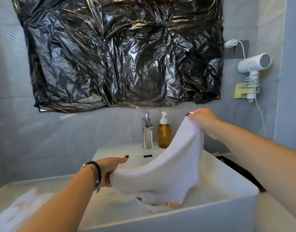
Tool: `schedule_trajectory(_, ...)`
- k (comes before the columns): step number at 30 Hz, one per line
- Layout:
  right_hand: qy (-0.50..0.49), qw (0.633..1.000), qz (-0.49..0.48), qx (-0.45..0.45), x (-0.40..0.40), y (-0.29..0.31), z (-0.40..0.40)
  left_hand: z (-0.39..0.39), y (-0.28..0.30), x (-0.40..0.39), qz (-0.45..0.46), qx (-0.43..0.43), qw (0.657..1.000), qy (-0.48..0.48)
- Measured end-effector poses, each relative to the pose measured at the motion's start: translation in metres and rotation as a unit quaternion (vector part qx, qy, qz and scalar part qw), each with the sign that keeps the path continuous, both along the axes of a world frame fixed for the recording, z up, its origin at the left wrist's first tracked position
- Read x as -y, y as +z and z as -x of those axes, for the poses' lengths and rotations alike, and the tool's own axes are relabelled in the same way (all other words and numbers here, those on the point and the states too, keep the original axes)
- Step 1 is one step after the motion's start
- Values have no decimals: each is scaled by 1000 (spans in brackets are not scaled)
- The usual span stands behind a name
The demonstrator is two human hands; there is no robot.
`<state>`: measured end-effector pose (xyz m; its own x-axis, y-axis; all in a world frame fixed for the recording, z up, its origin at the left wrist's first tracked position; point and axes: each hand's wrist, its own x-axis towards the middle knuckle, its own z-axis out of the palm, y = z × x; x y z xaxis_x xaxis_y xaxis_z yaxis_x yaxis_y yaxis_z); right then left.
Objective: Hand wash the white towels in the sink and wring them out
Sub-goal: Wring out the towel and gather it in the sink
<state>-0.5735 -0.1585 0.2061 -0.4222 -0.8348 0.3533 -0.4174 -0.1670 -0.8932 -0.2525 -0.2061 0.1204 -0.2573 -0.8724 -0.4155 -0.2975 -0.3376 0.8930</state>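
**Towel stretched between two hands over the basin**

Nearest the camera, at about 7 o'clock, a blurred heap of white cloth (21, 210) lies on the counter (48, 183) just left of the sink (210, 208); it looks like more towels waiting, though the blur keeps that a guess.

The white towel (169, 168) hangs over the basin, spread from 9 o'clock up to 1 o'clock. Its lower hem, with orange lettering, droops down into the sink. It is soft terry, limp, and folds wherever it is unsupported. It looks light now; once soaked it should grow heavy and drag. An edge or corner is the sensible place to take it, and bunched lengthwise for wringing.

The left hand (110, 171) has its grip closed on the towel's lower left edge, fingers curled under the cloth and thumb stretched forward on top. The right hand (205, 123), higher and toward 1 o'clock, pinches the upper corner between fingertips, so the fabric falls away in a slope between them.

The faucet (147, 131) and the amber soap dispenser (164, 131) stand at 12 o'clock behind the basin. No water is seen running, so washing looks barely begun.
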Motion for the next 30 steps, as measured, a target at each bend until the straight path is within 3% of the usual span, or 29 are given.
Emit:
schedule_trajectory(4, -7, 993, -89, -79, -9, -47, 2, 18, -8, -8, 40, 24, 999, -1)
schedule_trajectory(8, 140, 976, -128, -107, -16, -65, -10, 51, 15, -11, 195, -83, 975, 66)
schedule_trajectory(11, 196, 918, -182, -293, -20, -54, -19, 68, 43, -15, 271, -148, 948, 76)
schedule_trajectory(14, 116, 842, -205, -485, -18, -32, -15, 65, 72, -17, 310, -165, 937, 3)
schedule_trajectory(16, 5, 825, -156, -543, -17, -15, -10, 55, 88, -13, 368, -39, 929, -23)
schedule_trajectory(17, -53, 821, -129, -554, -17, -5, -8, 51, 96, -11, 411, 72, 908, -32)
schedule_trajectory(19, -129, 820, -75, -552, -19, 17, -8, 43, 110, -10, 497, 261, 827, -34)
schedule_trajectory(21, -167, 824, -29, -540, -21, 40, -13, 38, 125, -10, 567, 330, 754, -11)
schedule_trajectory(23, -190, 827, 8, -529, -23, 61, -20, 34, 144, -5, 612, 340, 712, 54)
schedule_trajectory(27, -226, 846, 102, -472, -29, 104, -28, 32, 185, -1, 654, 312, 664, 184)
schedule_trajectory(30, -207, 867, 148, -428, -32, 128, -24, 27, 202, -9, 648, 247, 687, 217)
